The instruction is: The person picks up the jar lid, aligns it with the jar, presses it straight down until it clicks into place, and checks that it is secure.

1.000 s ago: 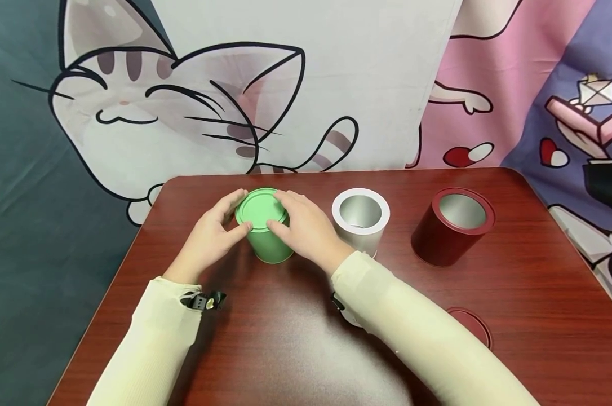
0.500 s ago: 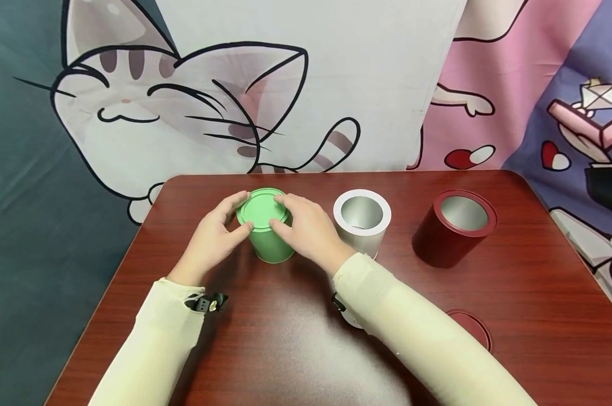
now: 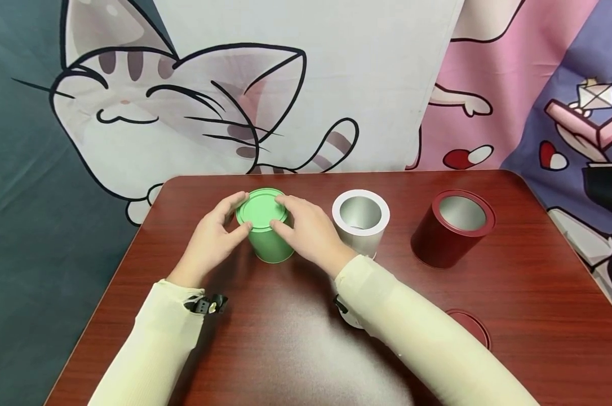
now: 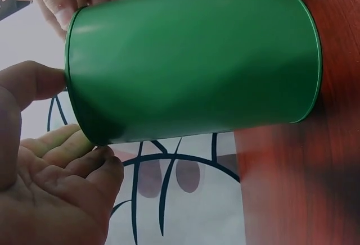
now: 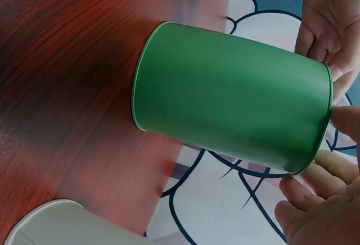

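Note:
A green can (image 3: 270,247) stands upright on the table, its round green lid (image 3: 261,210) sitting on top. My left hand (image 3: 209,237) is at the left of the lid, thumb at the near edge and fingers round the far side. From the right, my right hand (image 3: 311,228) holds the lid's edge in the same way. In the left wrist view the thumb touches the top rim of the can (image 4: 191,65), with fingertips just at the rim. The right wrist view shows both hands around that rim, the lower wall of the can (image 5: 230,96) left bare.
To the right stand a white can (image 3: 359,241) and a dark red can (image 3: 440,239), both without lids. A red lid (image 3: 470,328) lies nearer, partly behind the right sleeve. A white disc (image 3: 350,319) shows under the right wrist. The brown table (image 3: 265,349) ends behind the cans, before a printed cloth.
Both hands keep their places at the green lid, with only a slight shift of the fingertips. The head view sways a little; the cans stay where they were.

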The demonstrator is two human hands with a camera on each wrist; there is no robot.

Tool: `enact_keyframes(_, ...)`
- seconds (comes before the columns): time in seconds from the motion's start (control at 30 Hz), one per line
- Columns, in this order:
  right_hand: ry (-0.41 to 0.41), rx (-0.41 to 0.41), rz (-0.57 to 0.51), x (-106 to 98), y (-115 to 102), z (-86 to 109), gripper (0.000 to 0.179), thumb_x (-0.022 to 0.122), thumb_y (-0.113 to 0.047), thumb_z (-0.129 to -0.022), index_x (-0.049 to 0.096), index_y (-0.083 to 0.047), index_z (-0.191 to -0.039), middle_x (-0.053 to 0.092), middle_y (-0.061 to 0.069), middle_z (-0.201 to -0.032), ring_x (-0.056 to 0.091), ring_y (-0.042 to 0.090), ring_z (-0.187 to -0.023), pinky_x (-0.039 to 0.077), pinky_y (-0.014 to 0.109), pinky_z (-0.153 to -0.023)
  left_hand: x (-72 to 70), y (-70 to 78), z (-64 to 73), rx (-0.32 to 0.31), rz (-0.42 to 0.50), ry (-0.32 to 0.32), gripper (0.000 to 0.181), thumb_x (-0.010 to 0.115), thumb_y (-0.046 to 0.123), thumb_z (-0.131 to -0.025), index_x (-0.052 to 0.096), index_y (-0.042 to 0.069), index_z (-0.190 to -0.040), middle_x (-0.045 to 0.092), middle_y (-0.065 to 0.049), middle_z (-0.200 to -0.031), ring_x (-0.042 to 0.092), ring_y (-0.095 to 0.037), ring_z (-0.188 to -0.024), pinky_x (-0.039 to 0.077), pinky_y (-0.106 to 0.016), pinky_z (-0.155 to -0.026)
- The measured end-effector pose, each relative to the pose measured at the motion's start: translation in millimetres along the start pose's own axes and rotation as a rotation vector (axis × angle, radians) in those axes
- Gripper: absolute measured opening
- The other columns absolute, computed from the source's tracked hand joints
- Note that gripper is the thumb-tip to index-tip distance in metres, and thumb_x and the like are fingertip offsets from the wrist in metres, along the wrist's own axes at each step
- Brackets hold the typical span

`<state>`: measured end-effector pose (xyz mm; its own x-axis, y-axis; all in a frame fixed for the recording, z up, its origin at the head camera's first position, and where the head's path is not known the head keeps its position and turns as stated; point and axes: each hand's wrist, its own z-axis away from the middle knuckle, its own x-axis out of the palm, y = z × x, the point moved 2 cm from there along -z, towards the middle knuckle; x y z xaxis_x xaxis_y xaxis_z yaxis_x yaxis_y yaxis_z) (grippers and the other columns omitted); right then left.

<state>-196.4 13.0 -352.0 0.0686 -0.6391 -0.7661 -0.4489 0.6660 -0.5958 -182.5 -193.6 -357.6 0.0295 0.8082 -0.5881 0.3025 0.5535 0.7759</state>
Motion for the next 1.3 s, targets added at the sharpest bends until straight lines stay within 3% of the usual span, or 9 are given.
enact_keyframes(0.4,0.030,-0.053,-0.010,-1.8,6.4,20.7,0.061,0.071,-0.030,-0.094,0.051,-0.008,-0.146,0.053,0.004,-0.149,0.050,0.017,-0.136,0.039,0.033,-0.113,8.1,5.4,11.3,0.073,-0.150,0.092,0.065,0.068,0.007,-0.090,0.045,0.010,-0.150,0.053,-0.009,-0.147,0.051,-0.027,-0.134,0.040,-0.049,-0.111)
enact_keyframes(0.53,0.030,-0.061,-0.022,-3.6,6.9,26.9,0.060,0.071,-0.029,-0.094,0.051,-0.006,-0.146,0.053,0.005,-0.149,0.049,0.018,-0.137,0.037,0.033,-0.114,11.2,9.4,15.5,0.089,-0.186,0.103,0.068,0.070,0.007,-0.088,0.045,0.012,-0.151,0.051,-0.009,-0.149,0.048,-0.028,-0.138,0.039,-0.052,-0.111)
enact_keyframes(0.87,0.042,-0.063,-0.037,-4.7,12.1,37.9,0.060,0.071,-0.029,-0.093,0.052,-0.006,-0.145,0.054,0.006,-0.147,0.049,0.018,-0.137,0.038,0.033,-0.114,16.2,15.5,23.9,0.076,-0.179,0.100,0.070,0.071,0.008,-0.088,0.044,0.012,-0.152,0.046,-0.005,-0.154,0.039,-0.024,-0.145,0.036,-0.053,-0.113)
enact_keyframes(1.3,0.053,-0.029,-0.080,-2.4,22.9,53.5,0.058,0.072,-0.028,-0.092,0.055,-0.007,-0.143,0.057,0.006,-0.144,0.051,0.019,-0.135,0.041,0.036,-0.112,21.5,25.8,36.8,0.145,-0.183,0.108,0.073,0.074,0.008,-0.087,0.043,0.013,-0.153,0.052,-0.008,-0.149,0.051,-0.026,-0.135,0.041,-0.050,-0.110)
